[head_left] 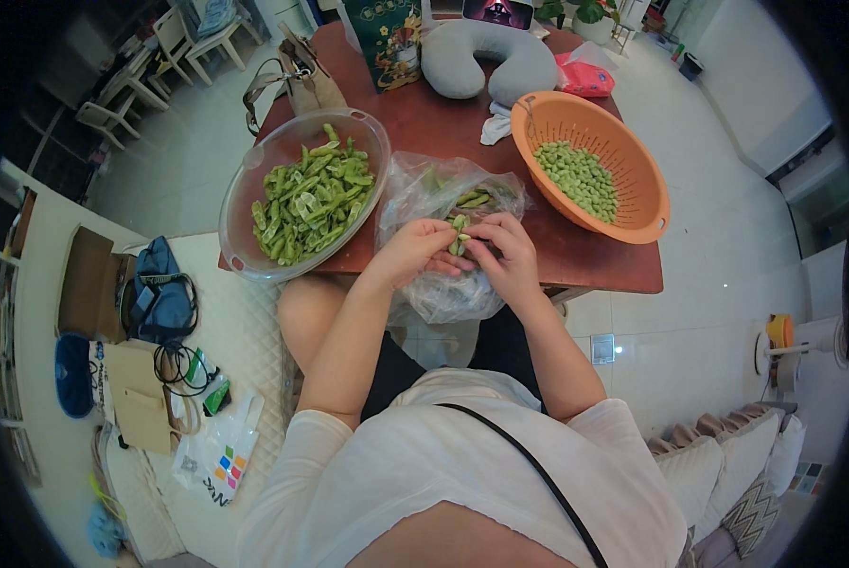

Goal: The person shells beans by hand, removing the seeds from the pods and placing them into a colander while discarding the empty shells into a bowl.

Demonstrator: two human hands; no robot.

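Observation:
Over the table's near edge, my left hand point(417, 252) and my right hand point(506, 254) meet, closed by the fingertips on a split green broad bean pod point(459, 224). Beneath and behind them lies a crumpled clear plastic bag point(407, 185) with several whole pods inside. To the left stands a clear plastic basin point(235, 220) heaped with opened green pods point(316, 201). On the right an orange colander point(640, 182) tilts toward me, holding a layer of shelled green beans point(578, 180). My fingers partly cover the pod.
The reddish-brown table point(595, 263) also carries a grey neck pillow point(486, 62), a dark green bag point(384, 43), a red packet point(585, 76), a white tissue point(496, 125) and a beige handbag point(313, 85). Left of me, a quilted sofa point(254, 331) holds bags and cables.

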